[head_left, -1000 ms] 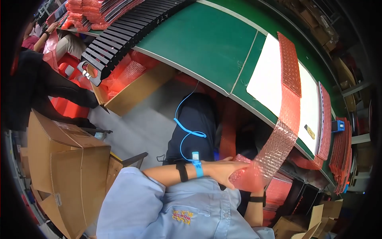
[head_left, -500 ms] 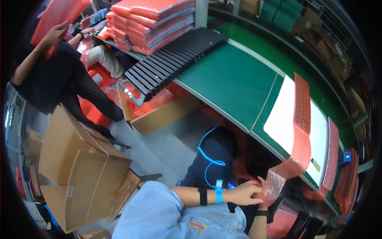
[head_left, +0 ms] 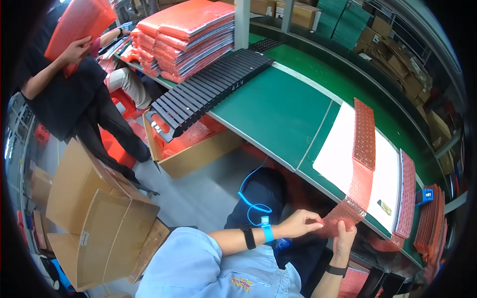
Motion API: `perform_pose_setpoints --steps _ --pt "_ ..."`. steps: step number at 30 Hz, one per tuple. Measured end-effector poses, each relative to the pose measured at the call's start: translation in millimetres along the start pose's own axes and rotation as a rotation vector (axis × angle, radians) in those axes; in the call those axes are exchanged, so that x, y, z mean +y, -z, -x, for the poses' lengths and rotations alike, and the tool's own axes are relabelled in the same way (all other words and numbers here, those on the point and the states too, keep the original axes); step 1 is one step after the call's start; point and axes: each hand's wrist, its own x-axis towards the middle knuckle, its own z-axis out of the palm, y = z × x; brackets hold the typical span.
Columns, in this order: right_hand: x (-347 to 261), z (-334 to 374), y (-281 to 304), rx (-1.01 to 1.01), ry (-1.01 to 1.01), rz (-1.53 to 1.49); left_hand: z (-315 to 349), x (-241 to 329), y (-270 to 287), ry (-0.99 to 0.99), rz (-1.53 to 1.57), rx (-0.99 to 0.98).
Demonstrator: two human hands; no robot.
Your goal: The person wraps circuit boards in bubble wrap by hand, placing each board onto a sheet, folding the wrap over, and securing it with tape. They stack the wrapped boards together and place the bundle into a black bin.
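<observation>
A long strip of red bubble wrap (head_left: 361, 181) lies across a white flat panel (head_left: 334, 151) and hangs over the bench's near edge toward me. My left hand (head_left: 300, 224), with a blue wrist strap and a black band, pinches the left corner of the strip's loose end. My right hand (head_left: 344, 238), wearing a black wristband, grips the same end with its thumb on top and its fingers partly hidden underneath. A second, pinkish bubble-wrap piece (head_left: 406, 193) lies along the panel's right side.
Black slatted rack (head_left: 211, 89) and stacked red bubble-wrapped packs (head_left: 191, 39) stand on the far left of the green bench (head_left: 271, 116). An open carton (head_left: 104, 218) is at my left. A coiled blue cord (head_left: 248, 203) runs from the wrist strap. Another person (head_left: 74, 94) holds a red pack.
My hands were together near my lap; they have moved apart and up toward the bench edge. The strip's end, bunched and twisted before, is now spread between them.
</observation>
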Motion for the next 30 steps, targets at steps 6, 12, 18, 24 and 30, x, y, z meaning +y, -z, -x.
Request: perform_pose_setpoints --steps 6,12,18,24,30 --pt "-25.9 10.6 -0.3 0.004 -0.15 0.492 7.8 26.4 47.8 -0.113 -0.539 -0.105" --pt "-112.2 49.6 9.4 -0.165 0.04 1.224 30.9 192.3 135.6 -0.071 -0.856 -0.002" --pt "-204.6 51.2 -15.8 -0.253 0.091 0.959 -6.6 282.7 143.8 -0.41 -1.165 0.309" --pt "-256.5 14.9 -63.3 -0.399 0.234 1.254 -93.5 291.7 148.7 -0.479 -1.143 0.331" --pt "-259.6 -20.7 -68.3 -0.269 0.4 1.316 -166.2 265.8 258.5 0.036 -1.343 0.572"
